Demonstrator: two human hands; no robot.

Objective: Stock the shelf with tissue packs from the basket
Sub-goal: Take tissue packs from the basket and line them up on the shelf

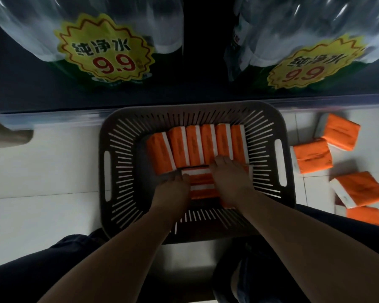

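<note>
A dark slotted basket [123, 149] stands on the floor against the shelf's front edge. Inside it, a row of several orange-and-white tissue packs [197, 145] stands on edge along the far side. Nearer to me lies a flat stack of packs [200, 182]. My left hand [173, 191] grips the stack's left end. My right hand [230, 180] lies over its right end, its fingers curled on the packs and touching the upright row. Both hands are down inside the basket.
Several loose orange packs [313, 159] lie on the white tiled floor right of the basket. The dark bottom shelf [195, 88] holds wrapped water bottles with yellow 9.9 price tags [106, 54]. My knees frame the near edge.
</note>
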